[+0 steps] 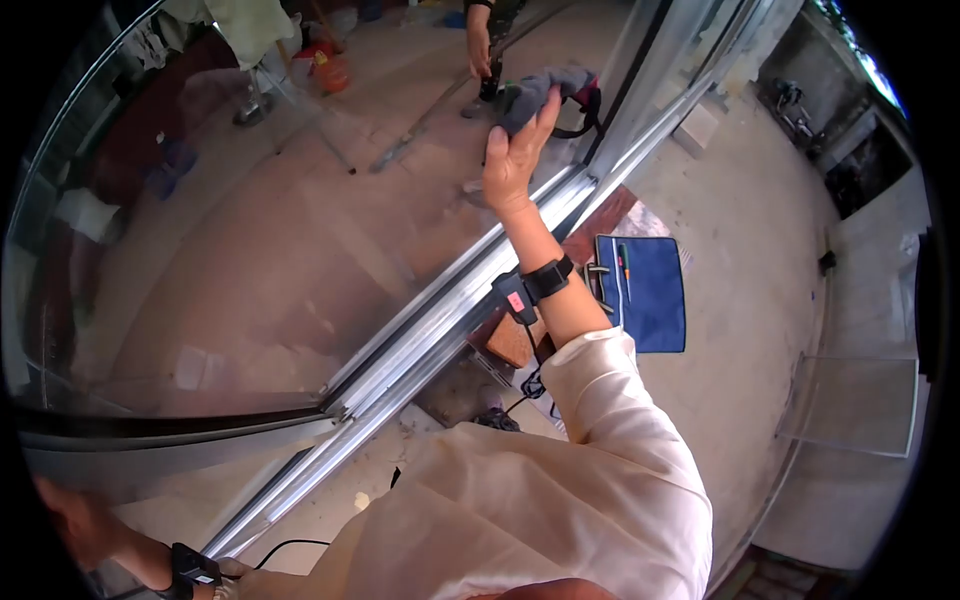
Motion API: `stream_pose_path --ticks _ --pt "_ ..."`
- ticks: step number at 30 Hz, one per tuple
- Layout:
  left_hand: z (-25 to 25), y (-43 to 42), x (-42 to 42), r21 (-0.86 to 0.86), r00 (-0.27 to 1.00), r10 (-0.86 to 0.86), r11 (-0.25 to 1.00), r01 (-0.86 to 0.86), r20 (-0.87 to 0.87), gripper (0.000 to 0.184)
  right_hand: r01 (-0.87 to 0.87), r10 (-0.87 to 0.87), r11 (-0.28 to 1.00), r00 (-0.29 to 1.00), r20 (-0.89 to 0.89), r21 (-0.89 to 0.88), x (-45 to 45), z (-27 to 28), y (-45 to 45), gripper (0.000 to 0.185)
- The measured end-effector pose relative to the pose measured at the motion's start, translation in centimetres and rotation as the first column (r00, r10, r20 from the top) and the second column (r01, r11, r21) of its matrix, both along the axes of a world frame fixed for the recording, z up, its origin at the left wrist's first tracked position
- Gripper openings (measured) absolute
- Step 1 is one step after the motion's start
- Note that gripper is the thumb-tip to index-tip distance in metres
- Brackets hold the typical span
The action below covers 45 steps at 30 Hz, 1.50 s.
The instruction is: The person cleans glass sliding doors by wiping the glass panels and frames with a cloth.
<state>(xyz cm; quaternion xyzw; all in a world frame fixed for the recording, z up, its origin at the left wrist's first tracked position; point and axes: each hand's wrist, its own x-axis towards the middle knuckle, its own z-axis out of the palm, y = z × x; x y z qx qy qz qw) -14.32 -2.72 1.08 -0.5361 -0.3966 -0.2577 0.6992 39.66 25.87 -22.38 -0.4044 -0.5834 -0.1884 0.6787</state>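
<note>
My right hand [515, 165] reaches up to the glass pane [300, 260], its fingers closed on a grey cloth [550, 92] by the upright of the window frame. Part of the cloth is hidden behind the fingers; a dark strap with some pink shows beside it. At the lower left edge my left hand [80, 520] is near the lower corner of the framed pane. That hand is dim and blurred, so its fingers cannot be made out. Along the pane's side runs a silvery metal rail [440, 300]. Both wrists wear black bands with small devices.
A blue mat [655, 310] lies right of my forearm, with a screwdriver [625, 262] on it. Nearby is a reddish brick [513, 338]. A clear framed panel [850, 405] leans at the right wall. Through or in the glass appear another person's hand [479, 50] and an orange container [330, 72].
</note>
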Motion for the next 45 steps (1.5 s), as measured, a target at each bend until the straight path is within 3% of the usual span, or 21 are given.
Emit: stream_pose_path --ticks 3,6,7,9,13,16,18,20,21,22,23,25,27,30,32,33,34,36,39,42,45 --pt "-0.2 -2.0 -6.1 0.034 0.975 0.182 0.983 -0.179 -0.129 0.012 -0.017 0.027 0.998 0.986 -0.165 0.059 8.4 3.9 5.3 0.060" --pt "-0.7 -3.3 -11.5 0.054 0.996 0.063 0.997 -0.060 -0.063 0.014 -0.018 0.011 1.000 0.940 -0.341 -0.020 17.1 4.3 10.5 0.068" --pt "-0.7 -4.0 -12.1 0.002 0.984 0.148 0.989 -0.149 -0.101 0.014 -0.063 0.057 0.998 0.886 -0.459 0.003 18.9 4.2 11.8 0.069" --pt "-0.6 -4.0 -11.1 -0.017 0.983 0.142 0.989 -0.145 -0.112 0.013 -0.009 -0.028 0.998 0.858 -0.513 -0.070 22.2 2.5 13.7 0.071" --pt "-0.4 -2.4 -6.7 -0.047 0.992 0.026 0.998 -0.033 -0.126 0.012 -0.035 -0.062 0.988 0.808 -0.585 -0.153 21.9 2.0 13.2 0.071" --pt "0.2 -1.7 -4.9 -0.102 0.988 -0.085 0.992 0.072 -0.131 0.012 -0.127 0.016 0.985 0.748 -0.663 -0.119 14.5 0.9 9.2 0.071" --pt "0.5 -1.5 -3.7 -0.147 0.977 -0.162 0.979 0.141 -0.139 0.012 -0.095 0.006 0.986 0.838 -0.545 -0.134 7.3 0.2 5.5 0.068" --pt "0.7 -0.7 -2.6 -0.191 0.965 -0.236 0.958 0.213 -0.111 0.012 -0.291 0.233 0.956 0.826 -0.514 -0.034 -1.9 1.3 -0.2 0.073" --pt "0.7 0.0 -2.6 -0.185 0.955 -0.296 0.940 0.286 -0.033 0.011 -0.248 0.207 0.967 0.893 -0.400 -0.052 -6.2 1.9 -2.7 0.075" --pt "0.7 0.7 -1.6 -0.174 0.953 -0.300 0.941 0.291 -0.032 0.009 -0.323 0.323 0.945 0.900 -0.293 0.049 -9.3 2.0 -3.9 0.070" --pt "1.0 1.0 -0.2 -0.170 0.959 -0.281 0.947 0.273 -0.024 0.008 -0.143 0.148 0.989 0.982 -0.120 0.047 -12.6 2.6 -5.5 0.063" --pt "1.3 1.6 3.1 -0.174 0.973 -0.232 0.958 0.227 -0.010 0.006 -0.124 0.123 0.979 0.992 0.020 0.162 -19.0 4.8 -8.3 0.056" --pt "1.6 2.2 4.7 -0.205 0.971 -0.239 0.949 0.238 0.022 0.007 -0.123 0.104 0.981 0.986 0.128 0.147 -24.8 8.5 -12.4 0.051" --pt "1.7 2.4 4.3 -0.204 0.964 -0.253 0.942 0.265 0.080 0.007 -0.284 0.233 0.942 0.937 0.260 0.180 -32.3 12.3 -15.9 0.046" --pt "1.8 2.5 4.1 -0.153 0.974 -0.213 0.963 0.224 0.082 0.008 -0.447 0.426 0.879 0.893 0.147 0.169 -34.3 13.3 -18.6 0.040" --pt "1.9 2.6 3.8 -0.101 0.988 -0.149 0.984 0.145 -0.033 0.009 -0.405 0.383 0.892 0.913 0.138 0.203 -34.7 12.9 -18.5 0.040" --pt "1.8 2.8 4.0 -0.075 0.988 -0.144 0.987 0.140 -0.060 0.009 -0.357 0.335 0.904 0.933 0.130 0.236 -34.7 12.0 -18.1 0.040" --pt "1.6 2.7 3.7 -0.041 0.987 -0.133 0.991 0.130 -0.091 0.010 -0.387 0.356 0.920 0.890 0.284 0.061 -33.1 7.9 -18.6 0.038" --pt "0.9 2.7 3.4 0.004 0.993 -0.107 0.994 0.107 -0.054 0.012 -0.381 0.365 0.922 0.787 0.498 -0.075 -29.8 -2.9 -18.3 0.037" --pt "0.9 2.5 3.1 0.007 0.993 -0.115 0.993 0.115 -0.035 0.014 -0.497 0.538 0.838 0.686 0.490 -0.225 -24.9 -10.8 -17.8 0.053" --pt "0.9 2.3 3.6 -0.004 0.993 -0.114 0.993 0.114 -0.029 0.019 -0.364 0.462 0.887 0.731 0.503 -0.285 -19.7 -16.6 -16.3 0.053"
